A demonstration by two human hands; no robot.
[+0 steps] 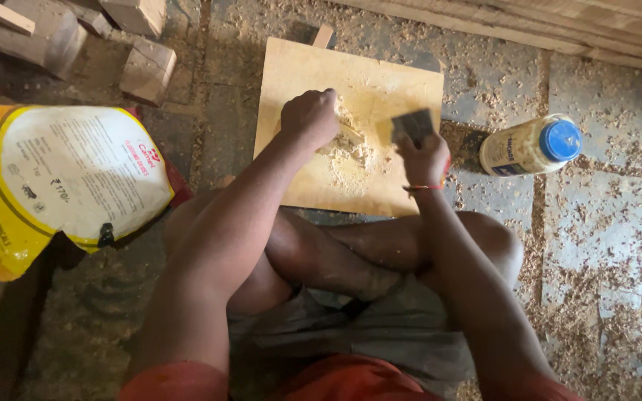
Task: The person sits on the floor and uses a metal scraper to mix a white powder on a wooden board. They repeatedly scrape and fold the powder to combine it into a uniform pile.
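While the left hand (308, 117) is pressing closed onto the soft, crumbly pale paste (347, 148) heaped mid-way on the plywood board (291, 82), the right hand (425, 156) is gripping a thin, stiff scraper blade (412, 126) by its lower edge.

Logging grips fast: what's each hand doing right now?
Left hand: closed in a fist on the pale paste pile on the wooden board.
Right hand: closed, holding a flat dark scraper.

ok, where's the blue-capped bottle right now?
In the head view the bottle lies on its side on the sawdust-strewn floor, right of the wooden board, just beyond the right hand holding a flat scraper.
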